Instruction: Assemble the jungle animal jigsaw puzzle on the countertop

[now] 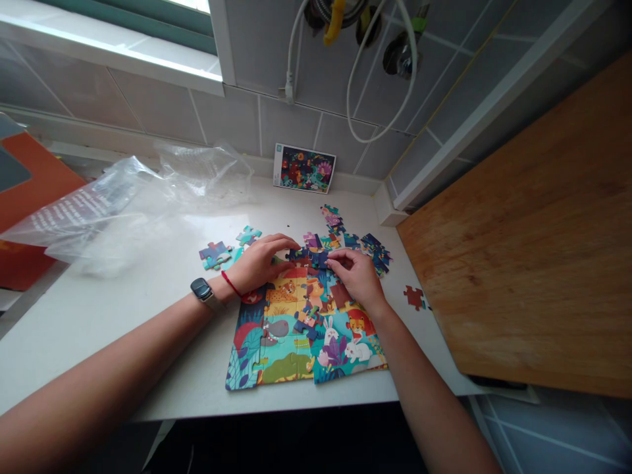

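A colourful animal jigsaw puzzle (281, 349), partly put together, lies near the table's front edge. At its upper side, my right hand (356, 275) pinches a dark blue puzzle piece (318, 259) between thumb and fingertips. My left hand (264, 260) is curled over the upper left, thumb and fingers closing on the left end of the same dark row of pieces; its exact contact is partly hidden. A few joined pieces (310, 321) lie on top of the puzzle's middle. Loose puzzle pieces (376, 251) are heaped behind my right hand, and more pieces (214, 254) lie left of my left wrist.
A picture card (307, 170) leans against the tiled wall. Clear plastic bags (148, 191) cover the table's back left, beside an orange box (39, 178). A single brown piece (415, 297) lies near a wooden board (533, 230) at the right. A white cable (349, 99) hangs above.
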